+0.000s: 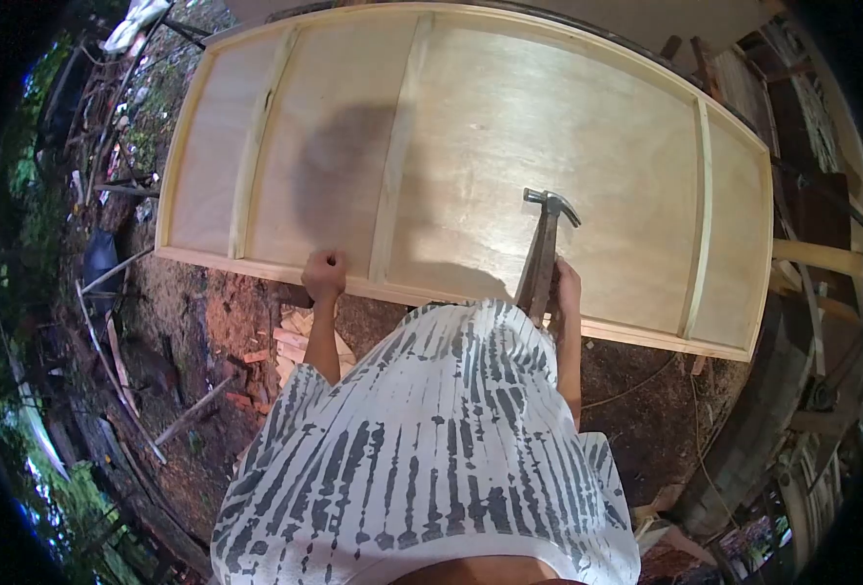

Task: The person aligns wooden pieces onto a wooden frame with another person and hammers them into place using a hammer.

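Note:
A large plywood panel (539, 146) with a light wood frame and crosswise battens lies in front of me. Over its near edge, left of my body, my left hand (325, 275) is closed in a fist; whatever it may hold is too small to make out. My right hand (567, 285) is at the near edge on the right, beside the handle of a claw hammer (547, 216). The hammer's metal head points away from me over the panel. My right fingers are mostly hidden behind the handle.
Wood scraps (293, 343) and reddish debris lie on the dirt ground below the near edge. Thin poles (110, 351) stand at the left. Boards and beams (820, 257) are at the right, and a thin cord (636, 390) runs over the ground.

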A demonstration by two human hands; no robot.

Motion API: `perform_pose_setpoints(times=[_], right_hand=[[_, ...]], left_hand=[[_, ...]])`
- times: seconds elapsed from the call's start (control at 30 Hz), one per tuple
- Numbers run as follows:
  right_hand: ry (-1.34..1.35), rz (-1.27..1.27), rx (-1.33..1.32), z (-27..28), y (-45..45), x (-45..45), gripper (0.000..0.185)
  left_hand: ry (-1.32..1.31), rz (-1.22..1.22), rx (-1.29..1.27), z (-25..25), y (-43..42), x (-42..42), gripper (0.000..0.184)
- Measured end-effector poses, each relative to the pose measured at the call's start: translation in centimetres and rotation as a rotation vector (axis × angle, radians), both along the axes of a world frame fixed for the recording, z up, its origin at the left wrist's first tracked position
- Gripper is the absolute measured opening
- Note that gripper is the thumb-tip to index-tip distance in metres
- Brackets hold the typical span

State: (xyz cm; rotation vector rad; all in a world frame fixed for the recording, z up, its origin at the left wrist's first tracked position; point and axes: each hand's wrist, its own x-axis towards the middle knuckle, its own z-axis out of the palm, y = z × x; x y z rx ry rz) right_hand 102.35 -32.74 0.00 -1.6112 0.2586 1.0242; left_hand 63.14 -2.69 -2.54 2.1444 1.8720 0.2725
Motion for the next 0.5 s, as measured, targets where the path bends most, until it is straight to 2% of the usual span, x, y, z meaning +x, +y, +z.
perform_pose_setpoints(times=[0.13,0.5], right_hand=[[-0.117,0.096,0.008,-3.6,-1.4,0.6,0.027],[-0.219,0.162,0.019,-4.7,-1.8,0.7,0.024]], left_hand=[[-0.056,-0.045,0.036,-0.8,0.2,-0.6,0.03],[-0.024,-0.055,0.025,-0.6,0.2,-0.3,0.03]])
